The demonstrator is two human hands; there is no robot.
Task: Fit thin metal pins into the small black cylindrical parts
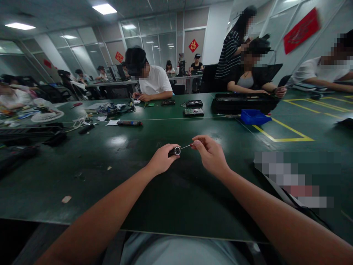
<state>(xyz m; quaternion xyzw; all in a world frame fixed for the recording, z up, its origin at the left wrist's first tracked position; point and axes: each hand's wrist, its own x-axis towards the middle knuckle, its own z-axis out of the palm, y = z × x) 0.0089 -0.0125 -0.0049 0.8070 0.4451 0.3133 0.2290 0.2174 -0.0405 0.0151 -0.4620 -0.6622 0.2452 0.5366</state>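
- While held above the dark green table, the screwdriver handle looks short, black, with a silver round end facing right.
- Thin metal bit pokes out toward right hand.
- Left hand curled round handle, knuckles up.
- Right hand pinches bit tip, thumb and forefinger pressed together.
- Both forearms stretched forward over table edge.

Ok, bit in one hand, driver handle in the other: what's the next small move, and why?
Probably slide the thin bit leftward into the driver handle. The right hand pinches the bit with its tip just short of the handle's open metal end, which the left hand holds facing it; they look nearly aligned.
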